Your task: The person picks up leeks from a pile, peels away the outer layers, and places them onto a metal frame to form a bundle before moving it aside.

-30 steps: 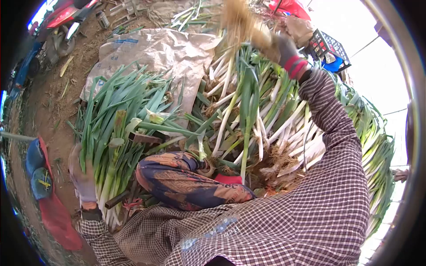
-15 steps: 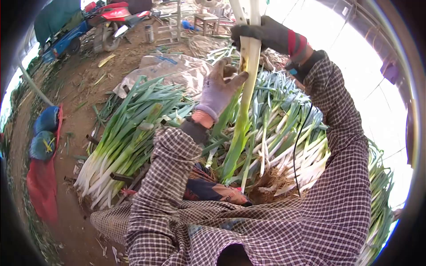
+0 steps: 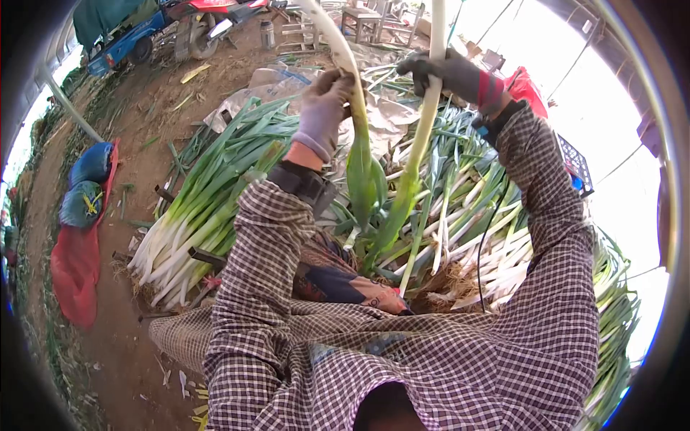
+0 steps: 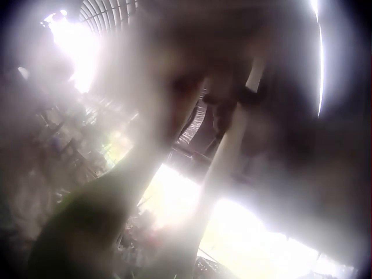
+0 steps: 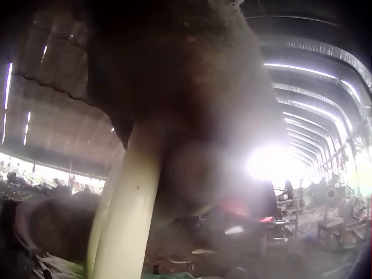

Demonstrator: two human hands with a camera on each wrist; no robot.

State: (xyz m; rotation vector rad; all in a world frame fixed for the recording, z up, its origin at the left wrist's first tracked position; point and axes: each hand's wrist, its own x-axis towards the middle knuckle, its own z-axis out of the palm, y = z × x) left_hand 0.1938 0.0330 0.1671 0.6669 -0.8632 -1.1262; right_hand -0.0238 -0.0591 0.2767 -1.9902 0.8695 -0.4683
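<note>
My left hand (image 3: 320, 123), in a pale purple-grey glove, pinches a long leek with a spotted white stalk (image 3: 361, 154), thumb and fingers pressed together where the stalk browns above its green leaves. My right hand (image 3: 460, 76), in a dark grey glove with a red cuff, has its fingers curled round a second leek, pale and smooth (image 3: 419, 144). Both leeks are raised in front of me, well apart at my hands, their white ends upward and their leaves hanging close together by my patterned trouser leg (image 3: 334, 280).

Over on the right, the black plastic crate (image 3: 573, 159) shows partly behind my checked sleeve (image 3: 553, 208); something blue is at it, but I can't tell whether it lies inside. A red plastic bag (image 3: 529, 92) is near my right cuff, contents hidden. On the soil to the left are a red mesh bag (image 3: 75, 276) and, touching it, a blue-green net bundle (image 3: 80, 205) with a yellow tie; I can't make out what they hold.

A heap of green-leaved leeks (image 3: 215, 190) lies across dark metal bars (image 3: 207, 257) to my left, in front of pale woven sacking (image 3: 269, 85). More white-stalked leeks (image 3: 496, 248) are piled to my right, with a thin black cord (image 3: 481, 251) curving across them.
</note>
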